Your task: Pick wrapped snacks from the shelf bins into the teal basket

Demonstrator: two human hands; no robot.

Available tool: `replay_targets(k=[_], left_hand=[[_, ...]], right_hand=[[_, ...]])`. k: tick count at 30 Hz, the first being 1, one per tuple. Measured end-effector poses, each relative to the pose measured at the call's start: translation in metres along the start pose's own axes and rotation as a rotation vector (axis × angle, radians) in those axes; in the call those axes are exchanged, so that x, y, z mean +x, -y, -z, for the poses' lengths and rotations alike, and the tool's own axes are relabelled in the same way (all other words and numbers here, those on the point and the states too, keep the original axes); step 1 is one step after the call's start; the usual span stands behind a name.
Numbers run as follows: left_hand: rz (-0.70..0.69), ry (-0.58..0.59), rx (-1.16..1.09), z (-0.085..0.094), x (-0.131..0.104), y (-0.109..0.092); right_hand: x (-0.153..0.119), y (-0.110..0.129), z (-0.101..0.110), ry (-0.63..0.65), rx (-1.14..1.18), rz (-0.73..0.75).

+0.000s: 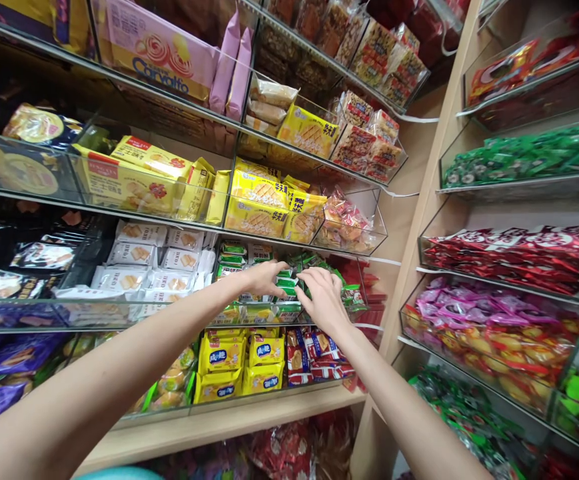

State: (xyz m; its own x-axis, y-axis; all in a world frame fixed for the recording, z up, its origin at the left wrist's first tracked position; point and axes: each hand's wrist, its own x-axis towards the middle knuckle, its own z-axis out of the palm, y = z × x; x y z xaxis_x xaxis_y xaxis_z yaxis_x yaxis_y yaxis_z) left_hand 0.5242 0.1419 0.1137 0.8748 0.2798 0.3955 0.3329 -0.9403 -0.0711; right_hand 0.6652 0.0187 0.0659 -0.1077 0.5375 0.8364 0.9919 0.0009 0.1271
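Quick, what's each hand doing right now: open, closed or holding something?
Left hand: open, over the green packets, no grip visible.
Right hand: fingers bent, also at the packets; whether it holds one can't be told.

Single head-worn camera, set above and behind the left hand (268,279) and right hand (323,297), faces forward and down. The main shelving (219,425) is close at 12 o'clock; the side rack (442,133) bears 3 o'clock. Horizon tilted.

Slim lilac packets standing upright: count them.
2: the left packet beside the large lilac pack, and the right packet next to it. Others may be hidden behind.
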Motion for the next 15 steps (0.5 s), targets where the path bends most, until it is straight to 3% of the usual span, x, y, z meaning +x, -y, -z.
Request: replay_targets(k=[8,15], left_hand=[[-0.028,0.044,0.095,-0.001,0.001,-0.007],[0.029,0.064,-0.037,0.004,0.008,-0.001]], right_hand=[[-0.009,0.004,0.007,-0.088,0.063,-0.070],[-0.014,0.007,0.007,-0.080,0.112,-0.093]])
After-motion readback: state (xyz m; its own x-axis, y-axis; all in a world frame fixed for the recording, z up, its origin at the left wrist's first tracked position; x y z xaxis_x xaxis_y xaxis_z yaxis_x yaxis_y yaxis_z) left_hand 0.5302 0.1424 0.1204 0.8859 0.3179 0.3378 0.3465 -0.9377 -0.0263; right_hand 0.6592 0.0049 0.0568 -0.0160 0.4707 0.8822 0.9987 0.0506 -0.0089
